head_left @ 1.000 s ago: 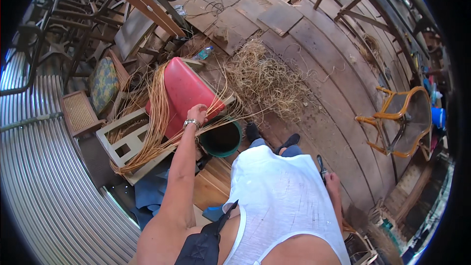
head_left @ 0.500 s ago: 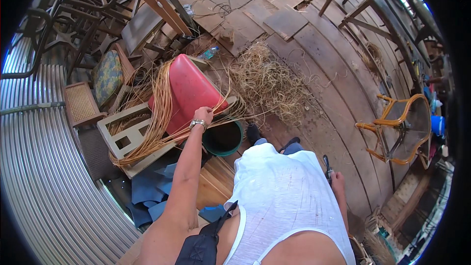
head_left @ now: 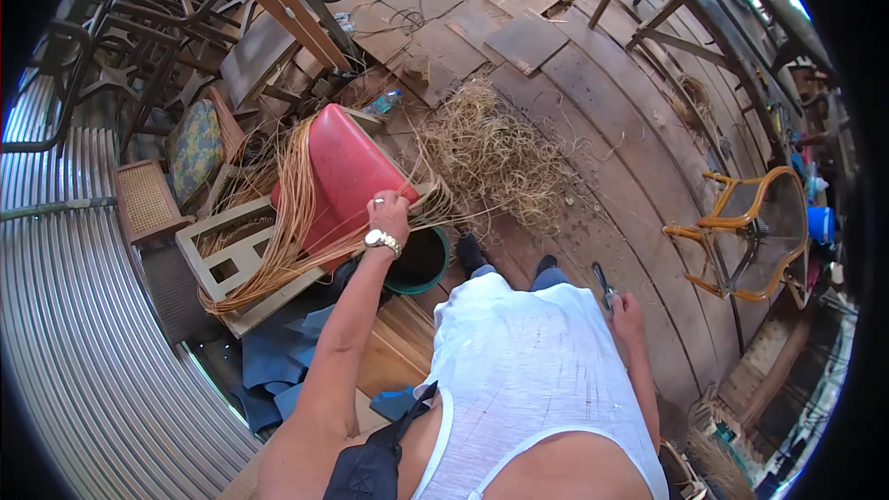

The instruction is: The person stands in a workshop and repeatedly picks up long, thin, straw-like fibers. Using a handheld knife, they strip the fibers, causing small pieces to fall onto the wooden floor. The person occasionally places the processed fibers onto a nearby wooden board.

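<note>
While gripping a slim dark tool (head_left: 602, 280) in the right hand (head_left: 628, 317), with fingers closed round it, holding the left hand (head_left: 389, 215) over the near corner of a red seat (head_left: 347, 162), with fingers partly curled beside long cane strands (head_left: 296, 190). Cannot tell whether pinching any. See the strands draped across seat and pale frame (head_left: 248, 276), near a green bucket (head_left: 446, 257); farther right, a tangled heap of shavings (head_left: 500, 148) on the wooden floor (head_left: 639, 194).
</note>
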`<state>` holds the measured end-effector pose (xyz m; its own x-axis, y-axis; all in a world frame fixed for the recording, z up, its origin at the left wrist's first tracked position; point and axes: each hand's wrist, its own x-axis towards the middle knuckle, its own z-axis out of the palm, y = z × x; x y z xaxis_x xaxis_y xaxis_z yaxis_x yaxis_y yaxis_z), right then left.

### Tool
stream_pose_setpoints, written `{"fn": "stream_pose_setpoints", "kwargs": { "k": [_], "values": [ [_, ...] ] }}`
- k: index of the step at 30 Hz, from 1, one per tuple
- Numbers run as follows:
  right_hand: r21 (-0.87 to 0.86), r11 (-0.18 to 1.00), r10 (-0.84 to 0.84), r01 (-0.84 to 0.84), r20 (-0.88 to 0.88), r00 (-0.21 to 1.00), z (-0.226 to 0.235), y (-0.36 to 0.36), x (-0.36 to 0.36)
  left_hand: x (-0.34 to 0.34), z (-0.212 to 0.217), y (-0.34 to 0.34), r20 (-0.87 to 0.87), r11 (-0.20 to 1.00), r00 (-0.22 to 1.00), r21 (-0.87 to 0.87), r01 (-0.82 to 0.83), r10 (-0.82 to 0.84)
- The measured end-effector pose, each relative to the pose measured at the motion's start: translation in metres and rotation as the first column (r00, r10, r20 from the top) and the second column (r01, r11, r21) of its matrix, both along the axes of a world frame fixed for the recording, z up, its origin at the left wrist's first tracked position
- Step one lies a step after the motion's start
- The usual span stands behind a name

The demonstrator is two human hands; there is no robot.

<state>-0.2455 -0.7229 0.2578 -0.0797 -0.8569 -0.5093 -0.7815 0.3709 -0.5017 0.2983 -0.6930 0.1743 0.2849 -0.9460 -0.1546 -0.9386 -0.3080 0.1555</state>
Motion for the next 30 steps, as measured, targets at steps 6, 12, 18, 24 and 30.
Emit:
{"fn": "stream_pose_setpoints", "kwargs": {
  "k": [6, 12, 18, 24, 30],
  "values": [
    [-0.316, 0.921, 0.269, -0.227, 0.095, 0.958, 0.032, -0.054, 0.091, -0.183, 0.022, -0.038, -0.833, 0.948, 0.535, 0.039, 0.314, -0.143],
    [-0.267, 0.888, 0.42, -0.375, 0.136, 0.897, 0.042, -0.081, 0.096, -0.281, 0.033, -0.05, -0.958, 0.962, 0.246, -0.079, 0.261, -0.145],
    [-0.186, 0.791, 0.587, -0.583, -0.039, 0.809, 0.025, -0.071, -0.033, -0.195, 0.045, 0.004, -0.776, 0.817, 0.583, 0.163, 0.553, -0.24],
    [-0.137, 0.874, 0.333, -0.467, -0.53, 0.78, 0.017, -0.114, -0.336, -0.062, 0.068, 0.13, -0.487, 0.844, 0.869, 0.5, 0.194, 0.089],
    [-0.323, 0.87, 0.209, -0.371, -0.439, 0.874, 0.001, -0.162, -0.38, -0.149, 0.054, 0.105, -0.319, 0.876, 0.945, 0.475, 0.09, 0.076]
  ]
}}
